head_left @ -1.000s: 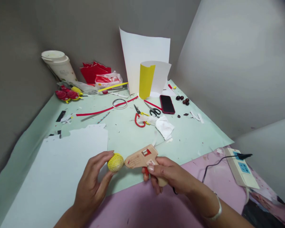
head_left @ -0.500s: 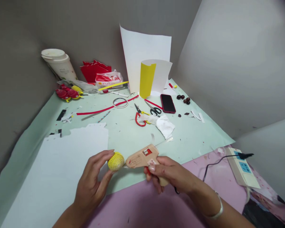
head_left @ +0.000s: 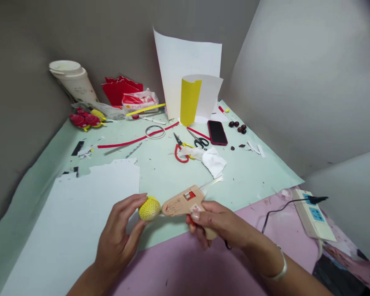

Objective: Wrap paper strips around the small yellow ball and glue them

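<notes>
Between the thumb and fingers of my left hand (head_left: 120,230) is a yellow egg-shaped piece (head_left: 149,209) with a net-like, knobbly surface. My right hand (head_left: 214,222) grips a beige glue gun (head_left: 180,202) by its handle, with fingers near the red trigger. The gun points left, and its nozzle is right at the right side of the yellow piece; whether it touches is too small to tell. A clear glue stick (head_left: 213,183) sticks out of the gun's back end.
White paper (head_left: 89,201) lies at left. Red-and-yellow scissors (head_left: 181,153), black-handled scissors (head_left: 200,142), crumpled tissue (head_left: 214,162) and a phone (head_left: 217,132) lie beyond my hands. A power strip (head_left: 314,216) with a black cord sits at right. Standing paper sheets (head_left: 188,53) and a cup (head_left: 75,82) are behind.
The whole view has shifted slightly. My hands, the yellow piece and the glue gun keep nearly the same position relative to each other.
</notes>
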Demonstrator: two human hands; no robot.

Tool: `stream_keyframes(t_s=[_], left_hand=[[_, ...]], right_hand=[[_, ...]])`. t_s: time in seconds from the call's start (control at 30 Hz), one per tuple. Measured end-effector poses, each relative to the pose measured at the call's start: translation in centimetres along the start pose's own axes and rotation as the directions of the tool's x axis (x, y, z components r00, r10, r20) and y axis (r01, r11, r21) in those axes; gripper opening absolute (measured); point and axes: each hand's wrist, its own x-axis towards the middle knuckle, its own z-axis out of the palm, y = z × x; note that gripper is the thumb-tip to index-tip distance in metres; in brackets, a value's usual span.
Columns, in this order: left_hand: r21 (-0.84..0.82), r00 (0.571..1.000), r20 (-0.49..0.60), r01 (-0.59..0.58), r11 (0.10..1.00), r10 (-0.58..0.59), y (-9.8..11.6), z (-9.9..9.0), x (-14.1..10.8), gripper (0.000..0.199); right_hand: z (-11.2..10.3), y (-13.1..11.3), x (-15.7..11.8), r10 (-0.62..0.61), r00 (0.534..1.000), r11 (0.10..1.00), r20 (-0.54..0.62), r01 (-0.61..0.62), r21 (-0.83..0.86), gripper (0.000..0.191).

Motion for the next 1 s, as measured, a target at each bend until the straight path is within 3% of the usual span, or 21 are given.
stream_keyframes(t_s=[1.0], left_hand=[[0.031,1.0,-0.018,-0.007,0.999,0.008,-0.12,-0.17,-0.06,0.047]], right_hand=[[-0.32,-0.08,-0.35,0.022,1.0,0.994,0.006,-0.021,-0.104,0.032]])
